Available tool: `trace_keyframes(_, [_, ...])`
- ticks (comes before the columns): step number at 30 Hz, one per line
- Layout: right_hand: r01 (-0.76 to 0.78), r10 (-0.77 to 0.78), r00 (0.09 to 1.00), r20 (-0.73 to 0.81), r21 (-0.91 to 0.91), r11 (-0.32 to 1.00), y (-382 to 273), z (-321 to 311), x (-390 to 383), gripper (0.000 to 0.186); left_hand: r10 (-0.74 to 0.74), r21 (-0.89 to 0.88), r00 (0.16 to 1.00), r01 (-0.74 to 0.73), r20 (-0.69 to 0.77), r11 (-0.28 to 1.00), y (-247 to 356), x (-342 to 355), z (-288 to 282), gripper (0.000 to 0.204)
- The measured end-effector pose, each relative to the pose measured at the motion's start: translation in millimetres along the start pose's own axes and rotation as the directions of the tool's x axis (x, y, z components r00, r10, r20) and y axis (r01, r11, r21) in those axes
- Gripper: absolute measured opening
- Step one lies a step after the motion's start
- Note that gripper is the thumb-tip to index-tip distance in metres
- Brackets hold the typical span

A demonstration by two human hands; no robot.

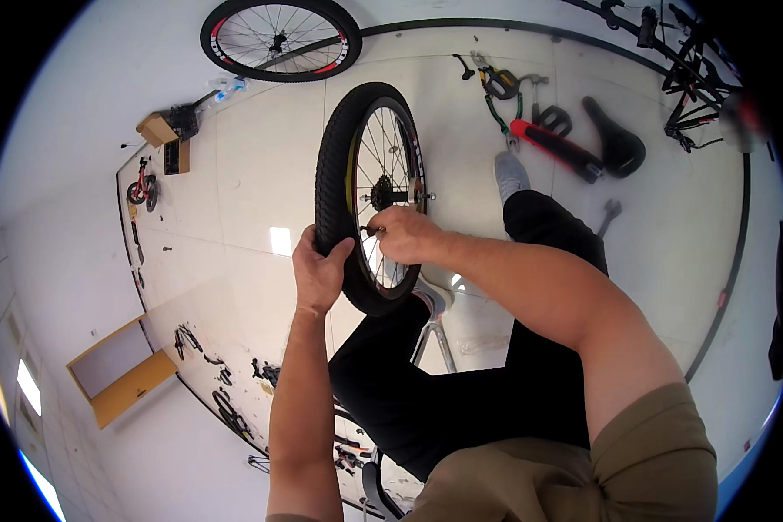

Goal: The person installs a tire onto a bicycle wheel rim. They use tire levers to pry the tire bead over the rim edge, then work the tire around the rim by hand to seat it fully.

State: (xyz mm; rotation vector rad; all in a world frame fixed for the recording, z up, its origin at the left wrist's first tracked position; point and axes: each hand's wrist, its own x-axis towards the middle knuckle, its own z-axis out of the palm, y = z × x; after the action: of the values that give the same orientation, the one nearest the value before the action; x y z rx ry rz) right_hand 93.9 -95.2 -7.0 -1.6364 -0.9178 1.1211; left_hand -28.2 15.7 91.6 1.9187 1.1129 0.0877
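A bicycle wheel (332,183) with a knobby black tire stands upright in front of me, its cassette (381,193) and axle facing right. My left hand (322,265) grips the tire at its lower left, thumb on the tread near the rim. My right hand (406,233) is closed at the spokes below the cassette. From its fingertips pokes a small dark piece (371,230), mostly hidden by the fingers, so its kind is unclear. The wheel's lower end is close to my left knee.
Another wheel (278,39) lies at the far wall. On the floor to the right are a black saddle (616,139), a red and black frame part (558,150), a pedal (552,120), pliers (499,83) and a wrench (610,216). A bike (696,78) stands far right; cardboard boxes (158,130) sit left.
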Motion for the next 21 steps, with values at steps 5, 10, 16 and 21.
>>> trace_keyframes(5, [-0.048,0.048,0.998,-0.034,0.010,0.999,4,0,1,0.024,-0.057,-0.152,0.994,0.071,0.095,0.986,3,8,-3,0.028])
trace_keyframes(10, [-0.019,0.019,1.000,-0.010,0.042,0.999,9,-5,2,0.029,-0.096,-0.249,0.979,0.139,0.179,0.958,-2,15,-7,0.027])
trace_keyframes(16, [-0.010,0.011,0.999,-0.045,0.030,1.000,15,-6,5,0.031,-0.101,-0.449,0.969,0.196,0.226,0.872,-16,20,-4,0.029])
trace_keyframes(21, [-0.383,0.388,0.917,0.096,0.488,0.784,1,-7,13,0.017,-0.073,-0.467,0.961,0.195,0.266,0.862,-10,23,3,0.031])
